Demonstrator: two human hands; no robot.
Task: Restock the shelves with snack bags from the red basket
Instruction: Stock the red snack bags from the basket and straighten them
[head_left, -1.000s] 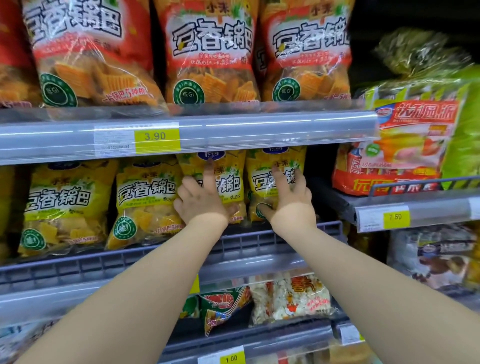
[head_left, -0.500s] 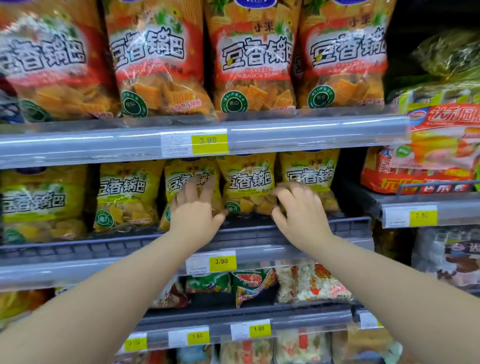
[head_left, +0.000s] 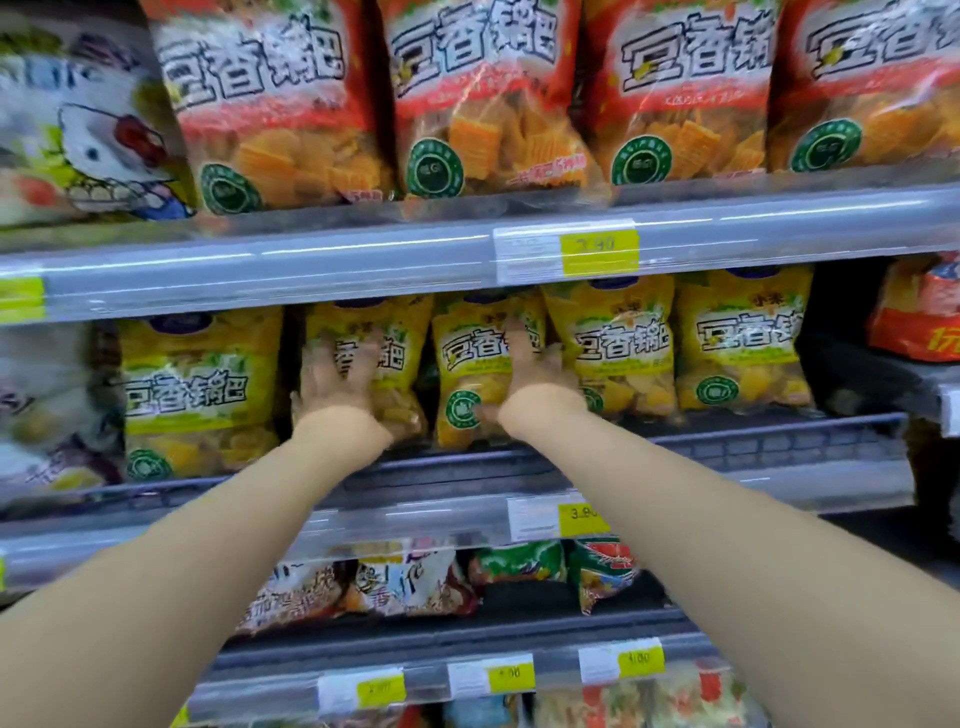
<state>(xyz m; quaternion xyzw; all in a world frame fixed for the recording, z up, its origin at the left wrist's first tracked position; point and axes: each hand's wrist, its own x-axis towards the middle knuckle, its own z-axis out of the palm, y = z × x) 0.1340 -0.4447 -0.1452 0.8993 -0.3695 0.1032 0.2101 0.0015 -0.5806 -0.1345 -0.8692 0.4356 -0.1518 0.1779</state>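
Several yellow snack bags stand in a row on the middle shelf (head_left: 727, 447). My left hand (head_left: 335, 384) lies with spread fingers against the front of one yellow bag (head_left: 395, 358). My right hand (head_left: 535, 374) presses flat on the neighbouring yellow bag (head_left: 467, 374), fingers pointing up. Both hands are blurred by motion. The red basket is out of view.
Red snack bags (head_left: 483, 104) fill the shelf above, behind a grey price rail (head_left: 311, 270) with a yellow tag (head_left: 597, 252). More yellow bags (head_left: 743, 343) stand to the right. Mixed small bags (head_left: 415, 582) sit on the shelf below. A cartoon-print bag (head_left: 88, 135) is at upper left.
The view has swung left and closer. Both hands shifted left along the row, from the right-hand yellow bags to bags further left, and now lie flat on them.
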